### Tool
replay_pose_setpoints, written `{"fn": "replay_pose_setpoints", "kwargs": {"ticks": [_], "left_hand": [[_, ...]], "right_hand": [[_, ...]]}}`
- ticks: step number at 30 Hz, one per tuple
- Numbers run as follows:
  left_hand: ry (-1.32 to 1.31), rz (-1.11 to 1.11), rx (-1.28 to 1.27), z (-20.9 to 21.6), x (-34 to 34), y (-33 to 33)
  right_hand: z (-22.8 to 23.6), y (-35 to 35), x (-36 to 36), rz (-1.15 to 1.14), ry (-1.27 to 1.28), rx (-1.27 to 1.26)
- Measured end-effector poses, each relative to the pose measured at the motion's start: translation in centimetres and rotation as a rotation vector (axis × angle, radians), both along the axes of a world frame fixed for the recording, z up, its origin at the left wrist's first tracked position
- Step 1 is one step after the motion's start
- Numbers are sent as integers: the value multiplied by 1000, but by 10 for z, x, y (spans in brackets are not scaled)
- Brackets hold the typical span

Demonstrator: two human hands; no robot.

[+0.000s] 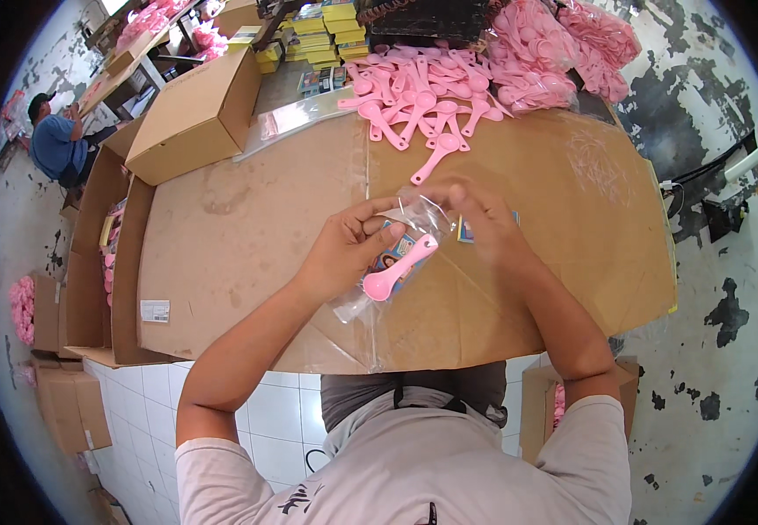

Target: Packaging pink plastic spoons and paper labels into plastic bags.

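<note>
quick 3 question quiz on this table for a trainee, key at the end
1. True or false: the bagged spoons beside the loose spoon pile lie to its right.
2. Which colour is the spoon over the card? A) yellow B) pink C) green
3. Which grip, left or right, has its thumb over the card?

Key: 1. True. 2. B. 3. The left grip.

I count two hands, the left hand (344, 251) and the right hand (487, 219), over the worktop (239, 227), with one clear bag (423, 210), one pink spoon (382, 285) and two printed cards (466, 230). Near the far edge sits one heap of spoons (423, 103), too tangled to count. Two brown boxes (188, 127) stand here: one at the far left corner, one along the left edge. One white label (155, 311) lies near that edge.
</note>
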State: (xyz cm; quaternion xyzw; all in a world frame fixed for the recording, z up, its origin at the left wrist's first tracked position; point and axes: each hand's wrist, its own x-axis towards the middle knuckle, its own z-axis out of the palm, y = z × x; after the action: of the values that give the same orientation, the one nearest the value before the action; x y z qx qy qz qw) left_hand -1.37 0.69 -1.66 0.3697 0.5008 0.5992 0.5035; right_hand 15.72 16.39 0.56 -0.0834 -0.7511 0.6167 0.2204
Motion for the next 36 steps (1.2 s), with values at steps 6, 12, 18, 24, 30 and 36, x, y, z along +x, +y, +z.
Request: {"fn": "replay_pose_setpoints", "kwargs": {"ticks": [6,12,18,24,30,36], "left_hand": [[-73,-110,11,8,0,-3],[-206,-143,223,2,0,-3],[7,-61,276,4,-2,-6],[363,-27,274,26,15,-15],[370,11,321,29,17,-16],[263,53,267,34,18,-15]], "right_hand": [[17,1,0,90,195,420],[72,-14,10,72,274,682],[116,-25,24,-193,155,1343],[105,-23,24,-151,21,980],[89,-29,16,-104,17,802],[74,-28,7,-182,51,879]]}}
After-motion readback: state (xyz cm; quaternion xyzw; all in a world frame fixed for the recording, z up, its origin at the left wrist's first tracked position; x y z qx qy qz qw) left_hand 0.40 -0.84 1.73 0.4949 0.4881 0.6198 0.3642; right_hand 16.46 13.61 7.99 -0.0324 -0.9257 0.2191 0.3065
